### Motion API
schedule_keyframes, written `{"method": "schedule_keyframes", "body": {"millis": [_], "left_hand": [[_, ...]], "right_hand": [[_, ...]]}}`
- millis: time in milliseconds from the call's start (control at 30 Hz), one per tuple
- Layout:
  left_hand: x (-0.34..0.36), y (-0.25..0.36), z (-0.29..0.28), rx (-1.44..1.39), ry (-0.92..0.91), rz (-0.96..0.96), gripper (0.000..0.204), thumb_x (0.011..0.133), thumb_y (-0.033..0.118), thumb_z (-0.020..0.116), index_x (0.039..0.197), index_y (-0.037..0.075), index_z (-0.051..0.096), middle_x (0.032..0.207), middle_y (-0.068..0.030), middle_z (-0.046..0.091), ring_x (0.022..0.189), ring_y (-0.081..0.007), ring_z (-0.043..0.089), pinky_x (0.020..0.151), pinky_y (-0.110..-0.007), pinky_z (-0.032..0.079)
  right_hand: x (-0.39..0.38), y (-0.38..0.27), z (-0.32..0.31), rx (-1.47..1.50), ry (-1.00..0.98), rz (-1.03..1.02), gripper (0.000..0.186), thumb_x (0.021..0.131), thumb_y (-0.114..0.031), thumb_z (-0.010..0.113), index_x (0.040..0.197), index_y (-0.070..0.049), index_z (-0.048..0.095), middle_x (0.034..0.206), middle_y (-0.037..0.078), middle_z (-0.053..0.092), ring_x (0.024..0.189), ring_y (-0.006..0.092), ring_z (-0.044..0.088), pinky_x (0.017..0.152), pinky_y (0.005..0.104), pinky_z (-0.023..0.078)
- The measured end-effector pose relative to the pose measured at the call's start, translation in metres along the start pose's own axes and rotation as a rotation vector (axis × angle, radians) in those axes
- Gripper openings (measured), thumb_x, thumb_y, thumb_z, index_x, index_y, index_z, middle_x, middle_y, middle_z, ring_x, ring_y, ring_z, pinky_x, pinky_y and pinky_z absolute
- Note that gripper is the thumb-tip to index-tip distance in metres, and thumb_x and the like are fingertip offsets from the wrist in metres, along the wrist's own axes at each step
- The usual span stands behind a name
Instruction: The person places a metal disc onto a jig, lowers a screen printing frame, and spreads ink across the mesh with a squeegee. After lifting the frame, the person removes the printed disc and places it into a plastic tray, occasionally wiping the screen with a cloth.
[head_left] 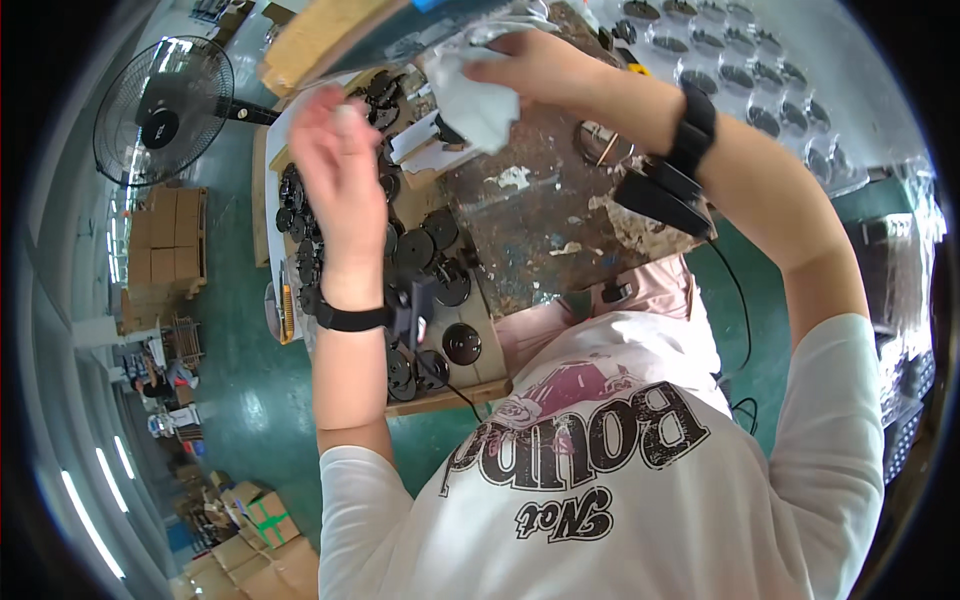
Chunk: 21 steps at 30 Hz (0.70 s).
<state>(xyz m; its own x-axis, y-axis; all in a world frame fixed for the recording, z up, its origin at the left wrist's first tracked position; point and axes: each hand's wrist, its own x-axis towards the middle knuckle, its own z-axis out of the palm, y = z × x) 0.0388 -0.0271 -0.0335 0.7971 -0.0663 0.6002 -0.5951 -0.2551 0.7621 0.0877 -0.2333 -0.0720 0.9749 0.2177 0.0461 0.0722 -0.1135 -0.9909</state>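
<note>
My right hand (515, 68) reaches over the far part of the worn brown bench top (520, 225). Its fingers are closed on a crumpled white sheet (470, 105); whether it is cloth or thin plastic I cannot tell. Raised at the left, my left hand (340, 165) is smeared by motion, its fingers loosely bent and apart, with nothing clearly in them. Below and around it lie several glossy black round parts (462, 343) on cardboard. A white box-like piece (428, 145) with a dark end lies between the hands, beside the sheet.
Clear trays with round dark parts (735, 75) stand at the far right. A metal ring (603, 145) lies on the bench near my right wrist. A black fan (165, 110) stands at the far left, beyond it stacked cardboard boxes (165, 238). Cables hang from both wrist straps.
</note>
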Motion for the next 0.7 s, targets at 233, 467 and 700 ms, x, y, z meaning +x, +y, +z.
{"method": "schedule_keyframes", "body": {"millis": [233,467,700], "left_hand": [[0.047,0.0,-0.008,0.062,-0.148,0.168,0.086,0.087,0.071,0.032,0.134,0.0,0.037,0.131,-0.0139,0.048,0.117,-0.0247,0.05,0.1,-0.043,0.039],[0.044,-0.006,0.0,0.012,-0.092,0.221,0.074,0.089,0.067,0.037,0.119,0.001,0.052,0.115,-0.0086,0.057,0.105,-0.0183,0.054,0.09,-0.037,0.045],[0.041,-0.002,0.003,0.008,-0.055,0.186,0.071,0.09,0.066,0.038,0.114,0.0,0.053,0.112,-0.0094,0.056,0.103,-0.0182,0.054,0.089,-0.037,0.046]], "right_hand": [[0.044,-0.002,0.06,0.18,0.25,-0.17,0.051,0.084,-0.034,0.063,0.116,0.004,0.059,0.102,0.019,0.066,0.096,0.0247,0.065,0.085,0.0343,0.049],[0.032,-0.007,0.058,0.199,0.211,-0.152,0.033,0.092,-0.027,0.061,0.109,0.001,0.063,0.095,0.008,0.068,0.085,0.0126,0.062,0.078,0.0278,0.049],[0.032,-0.014,0.058,0.432,0.245,-0.02,0.031,0.093,-0.025,0.059,0.109,0.001,0.062,0.097,0.007,0.066,0.085,0.0139,0.063,0.076,0.029,0.05]]}}
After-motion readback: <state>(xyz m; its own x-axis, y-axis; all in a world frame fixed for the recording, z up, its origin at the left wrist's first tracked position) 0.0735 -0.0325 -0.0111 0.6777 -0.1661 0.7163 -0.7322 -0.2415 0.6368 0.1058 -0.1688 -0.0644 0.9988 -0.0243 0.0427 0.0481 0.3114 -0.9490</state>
